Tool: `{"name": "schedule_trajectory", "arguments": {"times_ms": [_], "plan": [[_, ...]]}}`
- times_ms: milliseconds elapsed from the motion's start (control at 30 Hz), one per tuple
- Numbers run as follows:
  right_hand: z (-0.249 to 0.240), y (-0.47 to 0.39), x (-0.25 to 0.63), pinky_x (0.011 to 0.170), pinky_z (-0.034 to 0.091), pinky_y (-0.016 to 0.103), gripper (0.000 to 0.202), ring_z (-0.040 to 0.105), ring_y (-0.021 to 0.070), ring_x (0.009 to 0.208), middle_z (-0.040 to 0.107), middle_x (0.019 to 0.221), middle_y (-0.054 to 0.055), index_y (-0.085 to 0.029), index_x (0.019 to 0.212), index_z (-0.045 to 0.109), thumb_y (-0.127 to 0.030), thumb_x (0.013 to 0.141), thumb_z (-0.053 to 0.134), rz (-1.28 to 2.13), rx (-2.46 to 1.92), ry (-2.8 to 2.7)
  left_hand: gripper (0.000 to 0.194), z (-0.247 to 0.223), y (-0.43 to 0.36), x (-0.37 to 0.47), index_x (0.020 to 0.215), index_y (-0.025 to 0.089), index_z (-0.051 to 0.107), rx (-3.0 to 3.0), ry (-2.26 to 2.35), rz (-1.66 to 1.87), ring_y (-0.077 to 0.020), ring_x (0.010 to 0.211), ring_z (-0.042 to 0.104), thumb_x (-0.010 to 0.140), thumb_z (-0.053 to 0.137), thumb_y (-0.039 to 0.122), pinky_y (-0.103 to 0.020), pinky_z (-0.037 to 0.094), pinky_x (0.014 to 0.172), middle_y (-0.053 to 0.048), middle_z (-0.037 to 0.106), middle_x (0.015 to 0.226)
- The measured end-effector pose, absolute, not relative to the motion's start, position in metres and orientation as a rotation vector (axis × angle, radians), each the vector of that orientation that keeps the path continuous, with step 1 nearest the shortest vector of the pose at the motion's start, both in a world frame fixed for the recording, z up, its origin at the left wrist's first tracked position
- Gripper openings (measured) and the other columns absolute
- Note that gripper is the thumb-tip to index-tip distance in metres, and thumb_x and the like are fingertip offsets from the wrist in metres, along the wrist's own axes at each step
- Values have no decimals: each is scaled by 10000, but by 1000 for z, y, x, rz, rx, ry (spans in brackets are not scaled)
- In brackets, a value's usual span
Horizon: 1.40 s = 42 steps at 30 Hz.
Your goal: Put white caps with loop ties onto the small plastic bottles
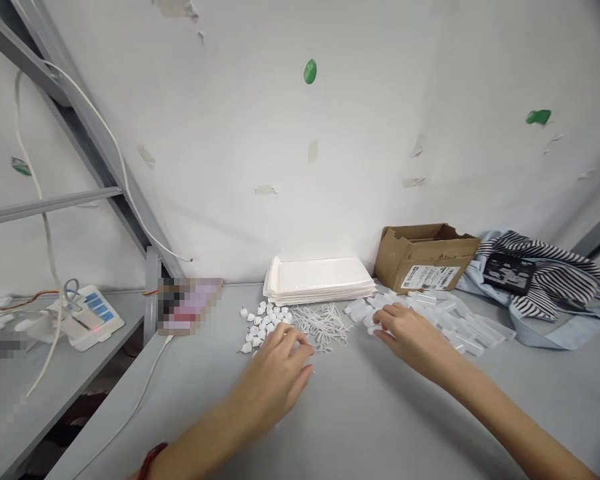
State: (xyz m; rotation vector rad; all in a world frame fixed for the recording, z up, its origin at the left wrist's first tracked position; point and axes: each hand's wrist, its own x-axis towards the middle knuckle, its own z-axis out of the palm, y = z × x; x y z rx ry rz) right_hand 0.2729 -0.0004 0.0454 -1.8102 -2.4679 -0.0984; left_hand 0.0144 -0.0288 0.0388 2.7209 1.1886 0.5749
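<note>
My left hand (279, 368) hovers over the table, just in front of a heap of small white caps (264, 321), some with a thin stem. Its fingers are curled, with a gap between thumb and forefinger and nothing visible between them. To its right lies a tangle of thin white cord loops (323, 325). My right hand (407, 333) reaches to the left end of a pile of translucent plastic pieces (450, 325). The thumb and fingers are apart around a small translucent piece (373, 329); whether they touch it is unclear.
A stack of white padded envelopes (325, 277) lies against the wall. Beside it stands an open cardboard box (430, 257), then striped cloth (555, 267) with a black item (509, 273). On the left are a blurred phone-like object (190, 310), a white cable (145, 393) and a power strip (93, 317).
</note>
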Motion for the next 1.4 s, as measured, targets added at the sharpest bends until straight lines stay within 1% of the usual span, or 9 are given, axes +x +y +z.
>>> {"name": "schedule_trajectory", "arguments": {"times_ms": [167,333,500,600,700,767,900,1100,1400], "plan": [[60,-4,296,530,347,293,96,638,236,679,684,805,80,-185,838,620,-208,862,530,19,-2133,-2373,133,37,-12,51,804,156,601,2826,1151,426,-249,930,473,847,498,85,-388,456,772,-94,558,935],[65,-17,294,523,318,282,85,668,268,754,698,861,106,-178,819,623,-125,787,564,56,-2258,-2426,209,26,-6,57,668,170,560,2744,1157,555,-237,852,463,843,494,75,-379,440,742,-74,524,804],[61,-23,285,533,350,286,145,672,295,794,691,849,142,-151,804,632,-51,763,535,83,-2282,-2510,227,37,-18,50,755,170,588,2778,1051,547,-220,896,481,890,430,78,-357,453,733,-77,570,912],[57,-22,285,581,403,308,195,660,275,794,686,868,128,-151,868,639,-49,750,522,140,-2127,-2502,186,44,-25,39,864,185,591,2702,941,746,-201,971,502,910,439,88,-341,458,789,-67,585,1025],[56,-24,282,612,457,312,258,625,195,710,664,931,83,-193,1062,600,-160,820,518,304,-1749,-2314,166,45,-31,24,911,201,581,2541,885,1052,-168,924,544,900,476,74,-309,466,793,-46,612,968],[57,-29,273,585,478,289,243,597,159,679,646,961,59,-236,1098,581,-282,873,503,454,-1477,-2101,168,42,-34,14,928,208,573,2454,907,1238,-163,889,568,882,504,61,-304,477,782,-36,626,918],[52,-43,245,626,517,287,222,613,182,793,644,968,53,-242,934,627,-424,809,605,805,-1246,-1711,200,38,-39,4,1009,215,541,2348,1088,1353,-168,869,596,853,562,91,-296,496,760,-30,643,899],[31,-56,221,674,521,275,257,621,160,781,661,939,20,-235,856,612,-436,726,705,1450,-1143,-1415,313,36,-44,8,1102,210,513,2392,985,1343,-158,845,588,832,600,78,-291,495,763,-27,660,894],[29,-60,218,700,495,276,231,609,174,807,667,904,22,-238,819,640,-388,683,752,1534,-1159,-1239,241,38,-46,9,1029,192,576,2323,967,1307,-167,828,588,819,612,81,-309,504,749,-38,668,873]]}}
